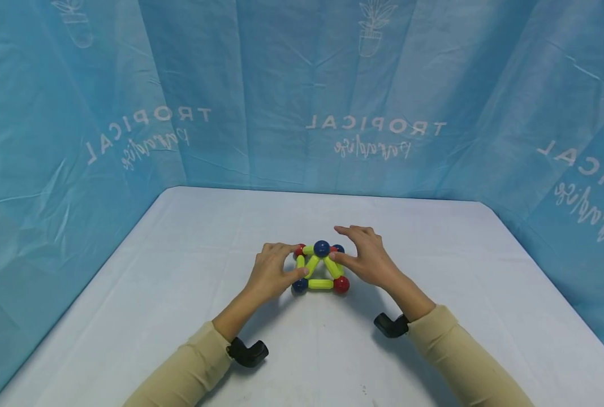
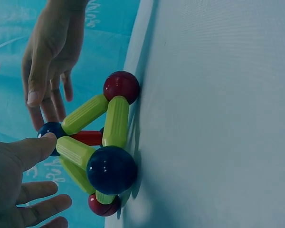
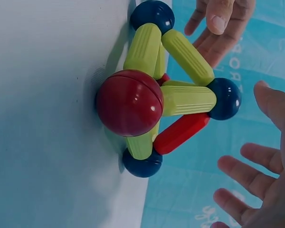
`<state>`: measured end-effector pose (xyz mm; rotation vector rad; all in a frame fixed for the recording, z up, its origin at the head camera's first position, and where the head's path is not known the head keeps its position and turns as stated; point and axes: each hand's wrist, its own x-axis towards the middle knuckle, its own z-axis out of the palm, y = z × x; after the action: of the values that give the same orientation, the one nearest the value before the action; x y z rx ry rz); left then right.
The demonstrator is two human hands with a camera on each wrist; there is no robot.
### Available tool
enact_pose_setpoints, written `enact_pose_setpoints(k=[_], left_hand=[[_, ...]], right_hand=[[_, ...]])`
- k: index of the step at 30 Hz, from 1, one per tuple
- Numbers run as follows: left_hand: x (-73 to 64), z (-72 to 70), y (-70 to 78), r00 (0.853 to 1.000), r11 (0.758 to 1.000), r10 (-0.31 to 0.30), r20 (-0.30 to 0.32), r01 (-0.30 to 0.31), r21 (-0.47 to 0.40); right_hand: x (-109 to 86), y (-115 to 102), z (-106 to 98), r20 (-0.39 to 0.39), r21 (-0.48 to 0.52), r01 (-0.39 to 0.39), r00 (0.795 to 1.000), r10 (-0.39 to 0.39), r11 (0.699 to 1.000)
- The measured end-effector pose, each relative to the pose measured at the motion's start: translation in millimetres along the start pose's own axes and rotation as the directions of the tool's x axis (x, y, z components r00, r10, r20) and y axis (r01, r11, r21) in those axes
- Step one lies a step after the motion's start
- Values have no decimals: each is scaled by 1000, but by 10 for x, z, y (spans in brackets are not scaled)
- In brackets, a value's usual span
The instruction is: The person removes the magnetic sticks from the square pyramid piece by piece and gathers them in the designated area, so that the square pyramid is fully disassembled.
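Yellow-green rods (image 1: 320, 284), red & blue balls (image 1: 341, 284): pyramid (image 1: 333, 267) on white table (image 1: 205, 237), approx centre, blue ball (image 1: 322, 249) at apex, 1 red rod (image 3: 182, 133) sloping down from it. L hand (image 1: 272, 268) one side, R hand (image 1: 369, 258) opp., fingers of both loosely extended & apart, thumbs nr apex; can't tell from here if either touches. Blue curtain (image 1: 281, 158) behind
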<state>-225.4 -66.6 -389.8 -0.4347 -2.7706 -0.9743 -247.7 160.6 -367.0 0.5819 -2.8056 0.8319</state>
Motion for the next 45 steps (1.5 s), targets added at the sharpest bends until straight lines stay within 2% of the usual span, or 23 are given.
enact_pose_setpoints(k=[6, 13, 22, 32, 45], left_hand=[[15, 59, 2, 998, 995, -65, 13, 66, -76], [44, 147, -3, 987, 968, -155, 43, 160, -194], [59, 197, -26, 986, 949, -152, 63, 163, -269], [69, 260, -5, 978, 939, -200, 53, 207, -275], [76, 279, -3, 984, 955, -177, 38, 181, -236]], right_hand=[[48, 12, 42, 41, 98, -25, 999, 21, 995], [123, 47, 106, 88, 189, -35, 996, 18, 981], [164, 75, 159, 107, 227, -15, 994, -10, 974], [221, 99, 201, 149, 244, -32, 989, -5, 969], [213, 108, 215, 146, 248, -62, 989, 26, 967]])
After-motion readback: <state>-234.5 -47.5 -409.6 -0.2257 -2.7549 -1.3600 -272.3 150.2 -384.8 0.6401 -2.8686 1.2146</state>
